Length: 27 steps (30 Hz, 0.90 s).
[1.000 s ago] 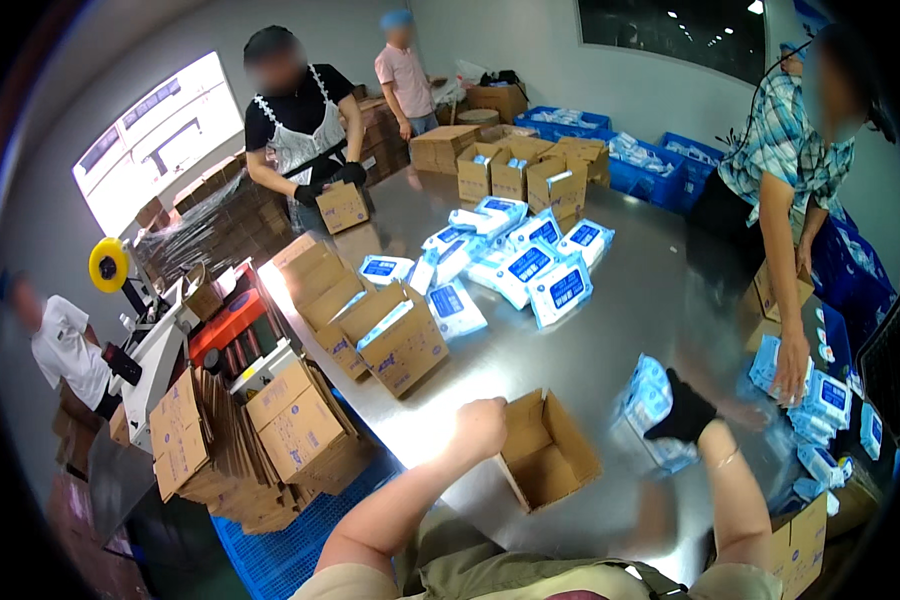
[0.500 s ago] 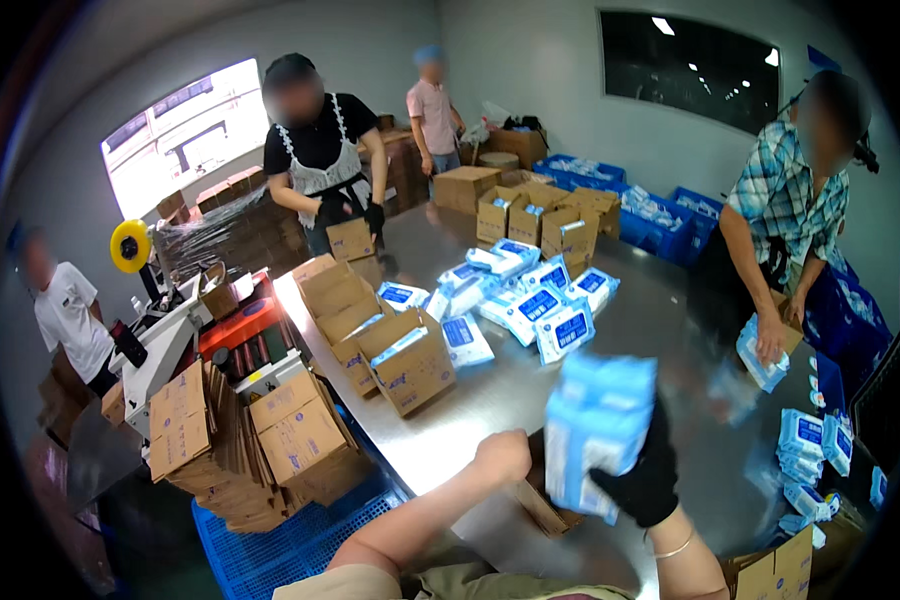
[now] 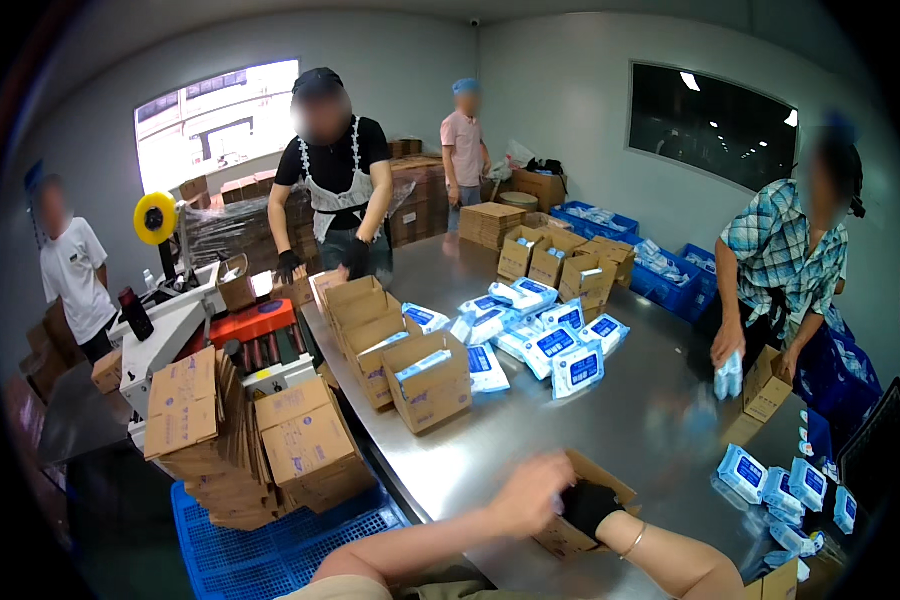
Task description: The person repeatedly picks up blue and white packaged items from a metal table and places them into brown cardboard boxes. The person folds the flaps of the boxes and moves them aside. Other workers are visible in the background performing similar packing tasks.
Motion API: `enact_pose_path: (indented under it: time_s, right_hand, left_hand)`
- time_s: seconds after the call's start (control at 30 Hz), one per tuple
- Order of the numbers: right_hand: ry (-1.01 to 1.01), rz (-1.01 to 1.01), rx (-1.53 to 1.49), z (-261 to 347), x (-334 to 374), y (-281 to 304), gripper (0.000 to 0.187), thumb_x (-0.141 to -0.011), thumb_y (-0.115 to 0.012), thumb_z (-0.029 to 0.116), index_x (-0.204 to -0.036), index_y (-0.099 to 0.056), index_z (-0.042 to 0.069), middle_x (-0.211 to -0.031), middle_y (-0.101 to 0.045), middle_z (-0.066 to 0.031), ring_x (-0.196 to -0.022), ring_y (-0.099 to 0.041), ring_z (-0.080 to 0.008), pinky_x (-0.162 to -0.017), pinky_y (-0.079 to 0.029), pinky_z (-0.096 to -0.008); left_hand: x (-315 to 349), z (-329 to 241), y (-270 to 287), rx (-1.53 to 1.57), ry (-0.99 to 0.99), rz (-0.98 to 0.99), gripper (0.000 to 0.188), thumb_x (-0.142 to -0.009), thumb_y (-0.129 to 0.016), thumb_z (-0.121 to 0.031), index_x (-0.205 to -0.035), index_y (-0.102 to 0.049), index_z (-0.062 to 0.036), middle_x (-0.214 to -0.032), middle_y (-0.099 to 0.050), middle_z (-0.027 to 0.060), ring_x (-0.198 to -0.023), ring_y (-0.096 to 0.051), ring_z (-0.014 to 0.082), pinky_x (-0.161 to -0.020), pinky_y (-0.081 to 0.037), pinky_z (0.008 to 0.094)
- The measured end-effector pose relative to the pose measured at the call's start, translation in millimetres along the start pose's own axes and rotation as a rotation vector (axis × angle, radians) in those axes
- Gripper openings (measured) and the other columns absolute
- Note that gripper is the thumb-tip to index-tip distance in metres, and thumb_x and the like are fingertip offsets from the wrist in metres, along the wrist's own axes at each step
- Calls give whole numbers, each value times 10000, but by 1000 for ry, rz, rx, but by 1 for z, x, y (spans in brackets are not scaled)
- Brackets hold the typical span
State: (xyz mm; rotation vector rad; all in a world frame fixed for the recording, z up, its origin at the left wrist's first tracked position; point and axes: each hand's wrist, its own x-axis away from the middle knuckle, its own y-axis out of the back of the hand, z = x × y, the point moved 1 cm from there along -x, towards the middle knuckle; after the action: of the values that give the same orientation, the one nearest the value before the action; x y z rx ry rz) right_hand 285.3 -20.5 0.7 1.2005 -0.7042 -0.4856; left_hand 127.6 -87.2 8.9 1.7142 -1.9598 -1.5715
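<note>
Low in front of me stands an open brown cardboard box point(image 3: 606, 476). My right hand point(image 3: 587, 508), in a black glove, reaches into its opening, and the fingers are hidden. Beside it at the box's left side is my bare left hand point(image 3: 532, 494), its fingers smeared by motion. Whether either hand grips anything does not show. Farther up the metal table lies a loose pile of blue and white wipes packs point(image 3: 550, 345). More wipes packs point(image 3: 743, 474) lie to the right of the box.
Filled open boxes point(image 3: 428, 395) line the table's left edge. Flattened cartons point(image 3: 300, 440) are stacked on a blue crate point(image 3: 270, 560), near a tape machine point(image 3: 175, 310). At the right, a co-worker's hand point(image 3: 728, 346) holds packs beside a box point(image 3: 766, 385). Another person point(image 3: 340, 190) stands across the table.
My right hand has lowered from above the table into the box; the wipes packs it held are out of sight. The co-worker at the right has lifted packs beside a box. The view has shifted.
</note>
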Motion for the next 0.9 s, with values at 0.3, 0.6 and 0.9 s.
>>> enact_pose_path:
  time_s: [0.3,0.6,0.9]
  right_hand:
    - [-258,-683,-100,-47,165,82,537,-686,-729,145,-1186,-557,53,-1151,-578,-166,-1099,-532,-336,-968,-398,-412]
    - [-1133,-219,153,-74,399,-42,918,-664,-714,481,-1380,-325,59,-1265,-476,-234,-1191,-437,-385,-1004,-368,-428]
    - [-1146,119,57,-105,358,-15,925,-593,-764,405,-1379,-311,228,-1309,-435,-212,-1124,-525,-343,-930,-456,-409]
  left_hand:
    - [12,47,36,-679,289,284,114,-782,-557,-188,-820,-533,-84,-717,-621,95,-634,-636,241,-478,-483,383]
    - [-4,178,121,-800,797,4,289,-705,-677,-226,-887,-544,-45,-798,-647,154,-772,-651,319,-654,-513,427]
    - [-12,207,118,-1052,640,-105,467,-741,-621,-148,-1182,-497,-57,-1191,-483,119,-1178,-426,266,-1038,-247,501]
